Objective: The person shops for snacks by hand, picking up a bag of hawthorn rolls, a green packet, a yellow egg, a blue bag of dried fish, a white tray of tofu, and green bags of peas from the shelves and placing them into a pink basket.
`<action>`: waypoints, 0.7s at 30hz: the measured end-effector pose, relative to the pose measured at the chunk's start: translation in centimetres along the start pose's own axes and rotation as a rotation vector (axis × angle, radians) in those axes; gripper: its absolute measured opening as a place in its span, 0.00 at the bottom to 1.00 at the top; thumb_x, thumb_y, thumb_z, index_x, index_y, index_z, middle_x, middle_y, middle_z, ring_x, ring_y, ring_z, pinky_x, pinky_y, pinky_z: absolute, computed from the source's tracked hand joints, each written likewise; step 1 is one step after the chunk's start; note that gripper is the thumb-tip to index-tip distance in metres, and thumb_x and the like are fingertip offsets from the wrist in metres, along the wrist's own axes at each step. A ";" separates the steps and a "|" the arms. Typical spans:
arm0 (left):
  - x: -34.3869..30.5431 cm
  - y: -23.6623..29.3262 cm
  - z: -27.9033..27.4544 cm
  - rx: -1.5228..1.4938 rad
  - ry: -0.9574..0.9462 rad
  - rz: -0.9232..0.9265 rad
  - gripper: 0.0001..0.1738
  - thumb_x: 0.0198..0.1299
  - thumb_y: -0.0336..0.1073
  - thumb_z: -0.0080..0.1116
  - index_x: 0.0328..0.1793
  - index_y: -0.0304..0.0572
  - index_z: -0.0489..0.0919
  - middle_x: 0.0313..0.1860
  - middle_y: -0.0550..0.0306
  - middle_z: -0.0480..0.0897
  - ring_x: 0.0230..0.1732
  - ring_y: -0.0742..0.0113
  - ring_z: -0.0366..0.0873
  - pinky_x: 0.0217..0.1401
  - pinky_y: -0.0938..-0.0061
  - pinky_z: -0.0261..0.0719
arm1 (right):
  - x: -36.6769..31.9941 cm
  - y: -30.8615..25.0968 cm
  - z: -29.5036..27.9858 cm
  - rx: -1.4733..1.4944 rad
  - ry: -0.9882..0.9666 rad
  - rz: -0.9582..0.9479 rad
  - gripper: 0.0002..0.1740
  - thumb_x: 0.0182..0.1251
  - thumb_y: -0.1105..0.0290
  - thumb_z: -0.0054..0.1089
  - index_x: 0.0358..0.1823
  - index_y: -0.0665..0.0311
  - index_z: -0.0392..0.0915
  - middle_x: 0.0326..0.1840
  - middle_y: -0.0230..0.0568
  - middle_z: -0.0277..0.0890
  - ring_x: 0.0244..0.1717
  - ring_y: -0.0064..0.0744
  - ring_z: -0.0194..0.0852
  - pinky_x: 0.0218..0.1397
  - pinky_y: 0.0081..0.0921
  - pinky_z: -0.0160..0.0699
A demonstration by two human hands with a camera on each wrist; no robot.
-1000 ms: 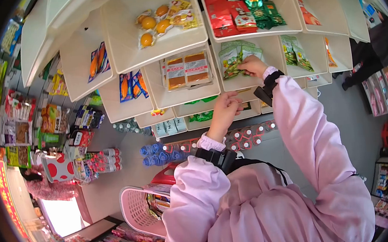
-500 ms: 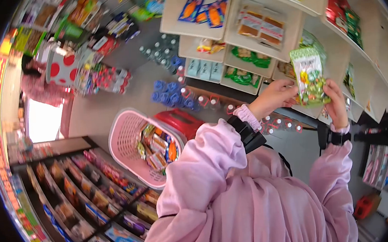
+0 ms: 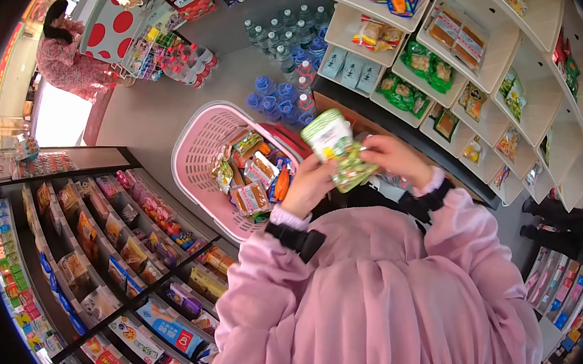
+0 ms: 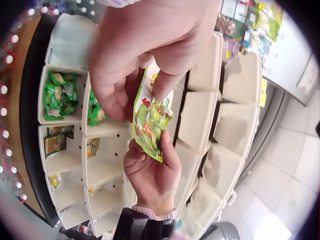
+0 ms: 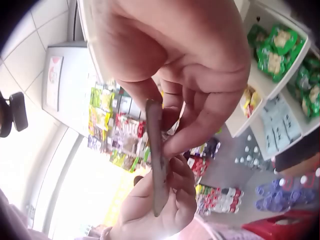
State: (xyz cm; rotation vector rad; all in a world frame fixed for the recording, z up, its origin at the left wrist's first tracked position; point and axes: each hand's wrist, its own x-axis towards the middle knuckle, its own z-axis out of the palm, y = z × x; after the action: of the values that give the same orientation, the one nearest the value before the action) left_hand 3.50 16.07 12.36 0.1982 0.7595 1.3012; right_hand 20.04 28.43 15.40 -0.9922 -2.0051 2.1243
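Note:
A green-and-white snack packet (image 3: 331, 139), printed with what looks like green pods, is held up in front of the body in the head view. My left hand (image 3: 306, 186) pinches its left edge, while my right hand (image 3: 400, 160) grips the lower right side. Seen from the left wrist, the packet (image 4: 153, 122) spans from the left hand (image 4: 145, 45) above to the right hand's thumb and fingers (image 4: 170, 155) below. From the right wrist it appears edge-on, a thin strip (image 5: 157, 165) between both hands.
To the left stands a pink basket (image 3: 188, 146) holding several packaged snacks, beside a red basket (image 3: 290, 139). Stacked white bins (image 3: 483, 75) rise at the right. Bottles (image 3: 286, 37) stand on the floor ahead. A snack rack (image 3: 105, 267) fills the lower left; a person (image 3: 65, 56) is farther off.
My right hand has taken the green packet out of a bin and brought it left, toward the body. The left hand now holds it too. The head view has swung toward the pink basket.

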 end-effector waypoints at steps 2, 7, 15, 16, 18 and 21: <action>-3.4 0.2 -3.4 -0.058 0.165 0.016 0.17 0.59 0.30 0.45 0.54 0.34 0.64 0.51 0.51 0.71 0.51 0.60 0.70 0.53 0.66 0.70 | 2.7 0.5 3.7 0.106 -0.169 0.078 0.12 0.60 0.64 0.50 0.38 0.66 0.71 0.31 0.30 0.70 0.28 0.18 0.71 0.28 0.15 0.74; -9.6 -1.7 -12.0 -0.215 0.421 0.043 0.15 0.59 0.29 0.44 0.53 0.33 0.64 0.50 0.50 0.71 0.52 0.58 0.70 0.53 0.60 0.69 | 8.9 4.9 12.5 0.124 -0.299 0.106 0.13 0.56 0.71 0.47 0.41 0.69 0.72 0.28 0.37 0.74 0.24 0.23 0.74 0.25 0.19 0.74; -13.3 -4.5 -19.2 -0.556 0.616 0.071 0.14 0.53 0.23 0.46 0.48 0.32 0.67 0.42 0.51 0.75 0.40 0.61 0.71 0.44 0.70 0.72 | 13.1 7.1 22.1 -0.217 -0.284 0.134 0.09 0.50 0.74 0.45 0.21 0.70 0.75 0.13 0.39 0.71 0.14 0.25 0.71 0.16 0.22 0.68; -13.7 -4.8 -20.4 -0.536 0.604 0.069 0.13 0.53 0.23 0.45 0.47 0.31 0.67 0.42 0.50 0.74 0.41 0.61 0.71 0.45 0.70 0.71 | 14.5 8.9 23.4 -0.219 -0.342 0.229 0.09 0.49 0.74 0.45 0.19 0.68 0.75 0.11 0.37 0.70 0.12 0.25 0.69 0.14 0.23 0.66; -14.1 -5.6 -23.7 -0.496 0.647 0.056 0.13 0.53 0.22 0.45 0.47 0.31 0.67 0.42 0.49 0.74 0.40 0.61 0.71 0.45 0.69 0.71 | 12.8 5.8 22.6 -0.263 -0.326 0.196 0.09 0.48 0.73 0.46 0.17 0.66 0.74 0.09 0.34 0.67 0.09 0.25 0.65 0.11 0.24 0.60; -14.6 -5.8 -26.7 -0.400 0.704 0.045 0.14 0.53 0.22 0.44 0.47 0.31 0.67 0.43 0.49 0.73 0.41 0.59 0.70 0.47 0.68 0.70 | 13.5 8.2 23.2 -0.341 -0.406 0.160 0.08 0.47 0.72 0.47 0.17 0.65 0.75 0.09 0.34 0.67 0.10 0.26 0.65 0.12 0.24 0.60</action>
State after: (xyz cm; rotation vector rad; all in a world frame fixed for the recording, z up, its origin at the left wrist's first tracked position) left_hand -9.03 -6.32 -4.97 -0.5977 1.0591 1.5499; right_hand 1.34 12.98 1.23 -0.8306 -2.6314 2.2609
